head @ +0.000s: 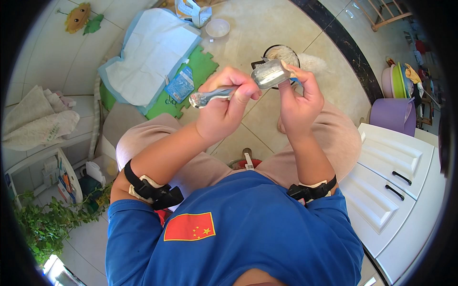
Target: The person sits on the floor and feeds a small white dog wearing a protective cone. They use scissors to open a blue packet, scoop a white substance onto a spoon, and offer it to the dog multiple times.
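My left hand [227, 103] is closed around a shiny metal handle [211, 97], probably a spoon's; its other end is hidden by my fingers. Beside it, my right hand [300, 96] pinches a small silvery, rounded container [271, 74] by its right end, tilted. The two hands are close together; whether the utensil touches the container is unclear. Beyond the container, a pale furry animal [311, 62], seemingly a small dog, is on the tiled floor. A black-rimmed ring [297, 57] surrounds part of it, and my right hand partly hides it.
A white pad with blue edging [154, 50] lies over a green foam mat [202, 64]. On the mat are a blue packet [180, 84] and green-handled scissors [171, 101]. A bowl [217, 28] stands near a carton [193, 12]. White cabinets [393, 153] and a purple tub [391, 114] are at right.
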The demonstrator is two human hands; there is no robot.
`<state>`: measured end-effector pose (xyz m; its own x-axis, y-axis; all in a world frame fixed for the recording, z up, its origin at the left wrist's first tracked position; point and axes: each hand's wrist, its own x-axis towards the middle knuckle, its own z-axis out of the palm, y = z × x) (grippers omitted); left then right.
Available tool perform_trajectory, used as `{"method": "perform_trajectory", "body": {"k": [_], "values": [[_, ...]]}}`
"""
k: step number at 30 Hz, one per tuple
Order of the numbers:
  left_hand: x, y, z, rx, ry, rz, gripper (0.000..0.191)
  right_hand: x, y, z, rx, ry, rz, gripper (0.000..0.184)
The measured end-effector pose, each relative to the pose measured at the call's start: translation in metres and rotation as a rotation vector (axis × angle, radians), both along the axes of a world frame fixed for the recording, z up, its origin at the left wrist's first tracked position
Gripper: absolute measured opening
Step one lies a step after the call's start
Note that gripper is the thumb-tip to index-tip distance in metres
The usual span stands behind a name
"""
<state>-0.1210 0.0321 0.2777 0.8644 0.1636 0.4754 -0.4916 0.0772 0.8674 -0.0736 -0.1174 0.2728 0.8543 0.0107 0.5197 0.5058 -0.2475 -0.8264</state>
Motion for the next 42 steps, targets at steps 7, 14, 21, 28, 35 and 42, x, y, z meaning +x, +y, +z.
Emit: {"method": "perform_trajectory", "body": {"k": [7,14,21,28,35,42], "values": [[0.002,-0.002,0.003,0.058,-0.041,0.048,0.013,-0.01,0.004,0.0,-0.016,0.15,0.082,0.016],[0.006,0.021,0.021,-0.157,-0.064,0.017,0.017,-0.004,0.004,-0.001,0.25,0.202,0.132,0.014],[0.01,0.056,0.031,-0.131,0.137,-0.099,0.022,0.002,-0.005,-0.003,0.308,0.156,0.257,0.011],[0.015,0.08,0.018,-0.208,0.348,-0.246,0.032,-0.003,-0.01,-0.01,0.32,0.317,0.309,0.012],[0.037,0.074,-0.054,-0.19,0.739,-0.068,0.039,-0.006,-0.032,-0.022,-0.251,0.606,0.593,0.013],[0.069,0.034,-0.158,-0.15,0.859,0.085,0.033,-0.015,-0.052,-0.031,-0.592,0.505,0.675,0.014]]}}
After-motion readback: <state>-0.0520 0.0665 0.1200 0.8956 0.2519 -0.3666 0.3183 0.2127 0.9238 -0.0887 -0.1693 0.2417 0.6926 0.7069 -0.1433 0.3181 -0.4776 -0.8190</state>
